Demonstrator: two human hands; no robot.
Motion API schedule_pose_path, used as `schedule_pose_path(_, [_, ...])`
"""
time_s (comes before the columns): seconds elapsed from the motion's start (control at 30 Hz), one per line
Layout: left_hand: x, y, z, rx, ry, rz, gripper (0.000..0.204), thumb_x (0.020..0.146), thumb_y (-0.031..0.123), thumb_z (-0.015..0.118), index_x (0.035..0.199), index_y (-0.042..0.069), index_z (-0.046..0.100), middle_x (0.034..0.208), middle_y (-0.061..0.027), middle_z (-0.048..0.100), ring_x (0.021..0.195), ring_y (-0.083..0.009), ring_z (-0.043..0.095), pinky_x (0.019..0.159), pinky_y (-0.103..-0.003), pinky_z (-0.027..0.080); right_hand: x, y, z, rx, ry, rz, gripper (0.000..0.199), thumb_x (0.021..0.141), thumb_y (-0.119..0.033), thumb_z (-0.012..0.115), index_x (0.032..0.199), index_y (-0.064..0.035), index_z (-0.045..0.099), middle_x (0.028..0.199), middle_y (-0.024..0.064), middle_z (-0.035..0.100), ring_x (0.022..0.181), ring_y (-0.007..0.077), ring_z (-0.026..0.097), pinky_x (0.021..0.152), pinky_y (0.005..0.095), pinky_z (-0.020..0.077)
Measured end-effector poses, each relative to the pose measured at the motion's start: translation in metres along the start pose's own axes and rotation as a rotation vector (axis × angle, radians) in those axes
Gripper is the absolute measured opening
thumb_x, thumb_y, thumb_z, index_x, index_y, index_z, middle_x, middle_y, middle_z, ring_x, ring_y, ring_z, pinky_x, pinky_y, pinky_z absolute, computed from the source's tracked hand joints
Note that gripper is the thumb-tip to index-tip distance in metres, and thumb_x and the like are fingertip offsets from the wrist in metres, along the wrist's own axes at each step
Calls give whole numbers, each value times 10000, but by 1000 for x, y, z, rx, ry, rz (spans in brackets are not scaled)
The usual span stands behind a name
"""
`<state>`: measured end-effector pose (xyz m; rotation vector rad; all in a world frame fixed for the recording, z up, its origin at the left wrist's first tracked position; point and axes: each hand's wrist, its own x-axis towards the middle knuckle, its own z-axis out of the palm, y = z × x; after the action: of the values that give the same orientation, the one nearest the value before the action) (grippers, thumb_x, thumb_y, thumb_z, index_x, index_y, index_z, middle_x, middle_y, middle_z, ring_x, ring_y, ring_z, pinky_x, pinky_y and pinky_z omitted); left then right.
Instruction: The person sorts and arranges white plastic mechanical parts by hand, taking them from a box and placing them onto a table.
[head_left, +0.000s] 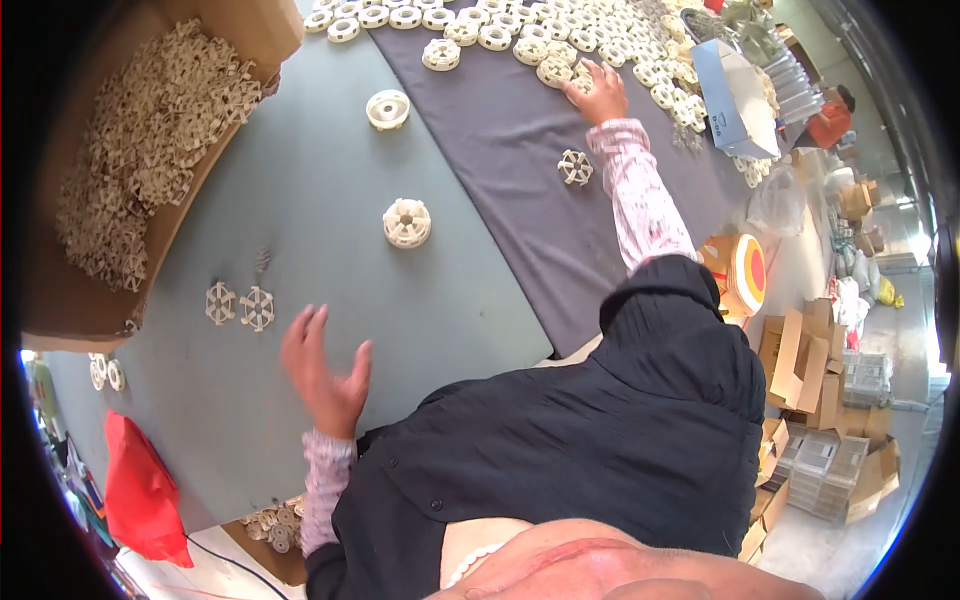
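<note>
My left hand [327,375] hovers over the grey-green tabletop with fingers spread and nothing in it. Nearest to it lie two flat spoked pieces [257,309] and a small grey coil-like piece [263,260]. At the far side, my right hand [602,97] has thumb and fingertips curled around a cream round plastic part [581,77] at the edge of the heap. A cream ring [388,110] and a round part with a spoked top [407,223] stand apart mid-table. Another spoked piece [575,168] rests on the dark cloth, near my right forearm.
At left, a cardboard box [205,190] is filled with small cream pieces. Many round parts [495,37] cover the far edge of the dark cloth [500,150]. A blue box [733,100] stands far right. Red cloth [140,490] hangs near left; cartons [795,360] stand on the right-hand floor.
</note>
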<state>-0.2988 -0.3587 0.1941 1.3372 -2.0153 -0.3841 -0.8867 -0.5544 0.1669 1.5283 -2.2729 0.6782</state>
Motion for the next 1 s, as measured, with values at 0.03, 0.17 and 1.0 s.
schedule_pose_path(0.03, [25, 8, 13, -34, -77, 33, 742, 793, 220, 855, 1444, 43, 544, 1476, -201, 503, 1354, -381, 483, 1129, -477, 399, 20, 7, 12, -2, -90, 83, 855, 792, -716, 727, 1456, -201, 568, 1560, 205, 453, 1480, 390, 366, 1172, 511, 358])
schedule_pose_path(0.17, [89, 25, 82, -90, -206, 179, 853, 783, 342, 870, 1493, 61, 489, 1545, -209, 412, 1424, -415, 398, 1163, -502, 374, 64, 25, 49, 169, -259, 203, 1003, 763, -824, 671, 1548, -227, 488, 1632, 234, 359, 1532, 408, 282, 1252, 475, 228])
schedule_pose_path(1.0, [25, -38, 32, -211, 91, -153, 742, 759, 196, 888, 1401, 24, 559, 1281, -172, 601, 1167, -345, 589, 1018, -434, 480, -19, -228, 17, 751, -408, -980, 619, 907, -412, 750, 1446, -156, 587, 1534, 129, 522, 1462, 356, 425, 1198, 549, 313])
